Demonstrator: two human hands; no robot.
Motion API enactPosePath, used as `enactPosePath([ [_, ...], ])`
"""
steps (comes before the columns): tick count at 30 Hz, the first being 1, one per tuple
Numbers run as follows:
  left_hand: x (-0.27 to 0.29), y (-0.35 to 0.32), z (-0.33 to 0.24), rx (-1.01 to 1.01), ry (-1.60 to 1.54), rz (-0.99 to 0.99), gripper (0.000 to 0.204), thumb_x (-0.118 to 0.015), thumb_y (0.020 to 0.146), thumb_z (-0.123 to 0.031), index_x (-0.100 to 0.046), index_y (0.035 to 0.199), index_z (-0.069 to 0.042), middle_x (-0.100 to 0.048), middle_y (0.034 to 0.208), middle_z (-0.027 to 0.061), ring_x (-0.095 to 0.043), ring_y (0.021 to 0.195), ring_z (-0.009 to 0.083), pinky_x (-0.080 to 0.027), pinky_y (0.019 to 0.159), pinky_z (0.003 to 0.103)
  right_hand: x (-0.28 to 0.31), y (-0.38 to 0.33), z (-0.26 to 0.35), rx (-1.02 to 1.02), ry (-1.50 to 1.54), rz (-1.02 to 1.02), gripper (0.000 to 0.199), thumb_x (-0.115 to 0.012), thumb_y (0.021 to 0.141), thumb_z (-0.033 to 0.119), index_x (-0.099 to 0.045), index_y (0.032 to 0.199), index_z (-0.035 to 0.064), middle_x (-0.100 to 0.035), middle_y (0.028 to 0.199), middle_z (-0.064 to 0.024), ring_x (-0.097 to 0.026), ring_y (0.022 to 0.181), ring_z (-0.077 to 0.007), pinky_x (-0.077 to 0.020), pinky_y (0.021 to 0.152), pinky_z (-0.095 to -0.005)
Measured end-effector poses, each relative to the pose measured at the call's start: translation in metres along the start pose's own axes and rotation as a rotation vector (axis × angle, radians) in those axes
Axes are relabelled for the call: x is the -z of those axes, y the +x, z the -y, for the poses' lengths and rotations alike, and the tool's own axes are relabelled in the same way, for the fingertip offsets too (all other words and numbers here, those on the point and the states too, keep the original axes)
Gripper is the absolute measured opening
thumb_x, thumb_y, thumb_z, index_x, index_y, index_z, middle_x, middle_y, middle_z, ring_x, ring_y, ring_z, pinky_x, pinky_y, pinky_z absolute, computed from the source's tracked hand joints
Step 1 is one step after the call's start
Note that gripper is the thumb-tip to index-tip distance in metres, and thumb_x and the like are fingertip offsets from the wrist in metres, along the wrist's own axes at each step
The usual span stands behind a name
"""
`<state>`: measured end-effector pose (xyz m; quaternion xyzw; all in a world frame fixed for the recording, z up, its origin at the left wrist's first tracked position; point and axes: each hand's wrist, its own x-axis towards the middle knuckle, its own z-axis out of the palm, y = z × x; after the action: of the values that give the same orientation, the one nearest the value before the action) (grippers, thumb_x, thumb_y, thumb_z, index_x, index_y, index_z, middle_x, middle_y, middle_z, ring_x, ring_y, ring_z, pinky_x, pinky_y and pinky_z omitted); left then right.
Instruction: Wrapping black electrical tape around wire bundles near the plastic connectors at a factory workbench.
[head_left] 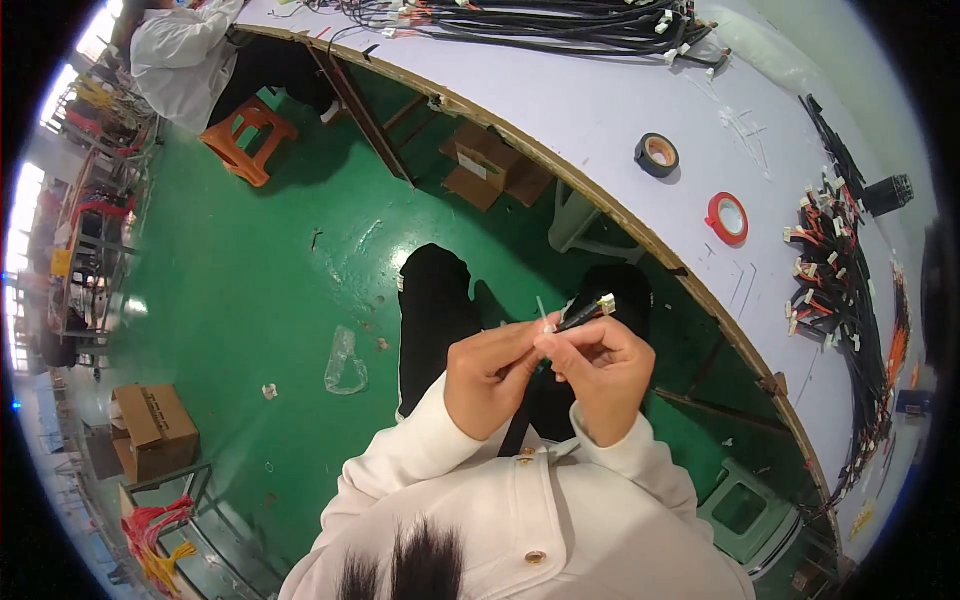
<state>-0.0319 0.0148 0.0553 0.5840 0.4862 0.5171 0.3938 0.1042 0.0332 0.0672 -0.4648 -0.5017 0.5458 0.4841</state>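
Observation:
Above my lap, both hands meet at a short black wire harness (577, 319) with a white connector (607, 304) at its upper right end. My left hand (490, 372) is closed, its fingertips pinched at the harness's lower left part. A thin whitish strip that looks like a cable tie (542, 308) sticks up where the fingertips meet. My right hand (606, 378) is closed too, thumb and fingers pinching at the same spot below the connector. Fingers hide the rest of the harness, and which hand grips the strip is unclear.
A white worktable (590, 110) curves along the far and right side. On it lie black tape (657, 155), red tape (728, 218), cable ties (742, 135) and harness bundles (828, 265). Stools stand nearby, orange (250, 140) and green (748, 510). A carton (155, 430) sits left.

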Motion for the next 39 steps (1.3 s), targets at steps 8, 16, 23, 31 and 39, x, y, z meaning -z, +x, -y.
enactPosePath([
  [8,0.010,0.001,0.010,0.239,-0.157,0.062,0.024,-0.057,0.085,0.001,-0.062,0.108,0.005,-0.067,0.098,0.0156,-0.063,0.089,0.0171,-0.048,0.080,0.026,0.027,-0.004,0.041,0.576,-0.642,-0.179,0.009,-0.071,0.072,0.006,-0.063,0.077,0.0040,-0.059,0.067,-0.0034,-0.051,0.056,-0.0159,-0.0384,0.054,-0.0263],
  [16,0.011,0.000,0.005,0.049,-0.027,0.239,0.019,-0.062,0.080,0.000,-0.066,0.098,0.000,-0.067,0.086,0.0176,-0.064,0.070,0.0236,-0.050,0.065,0.028,0.035,0.052,0.044,0.396,-0.767,0.614,0.008,-0.067,0.072,0.011,-0.064,0.074,0.0048,-0.062,0.074,-0.0059,-0.057,0.073,-0.0209,-0.0397,0.075,-0.0342],
  [23,0.014,-0.001,0.009,0.240,-0.076,0.460,0.021,-0.058,0.084,-0.001,-0.065,0.104,0.001,-0.068,0.089,0.0138,-0.065,0.081,0.0196,-0.048,0.076,0.028,0.031,0.063,0.020,0.171,-0.598,0.644,0.008,-0.064,0.075,0.007,-0.061,0.074,0.0002,-0.061,0.071,-0.0092,-0.056,0.066,-0.0183,-0.0435,0.062,-0.0305],
  [31,0.021,-0.010,0.031,0.386,-0.357,0.386,0.020,-0.054,0.087,0.000,-0.053,0.107,0.002,-0.057,0.102,0.0067,-0.053,0.096,0.0121,-0.041,0.087,0.026,0.044,0.057,-0.014,-0.380,0.135,0.565,0.018,-0.065,0.084,0.015,-0.061,0.092,-0.0011,-0.065,0.080,-0.0058,-0.059,0.071,-0.0086,-0.0480,0.067,-0.0208],
  [39,0.026,-0.009,0.018,0.445,-0.415,0.399,0.027,-0.060,0.084,-0.001,-0.049,0.108,0.000,-0.056,0.105,0.0074,-0.055,0.094,0.0121,-0.043,0.086,0.026,0.046,0.056,-0.018,-0.494,0.252,0.635,0.016,-0.065,0.084,0.012,-0.059,0.093,-0.0004,-0.064,0.082,-0.0084,-0.061,0.069,-0.0096,-0.0498,0.064,-0.0205],
])
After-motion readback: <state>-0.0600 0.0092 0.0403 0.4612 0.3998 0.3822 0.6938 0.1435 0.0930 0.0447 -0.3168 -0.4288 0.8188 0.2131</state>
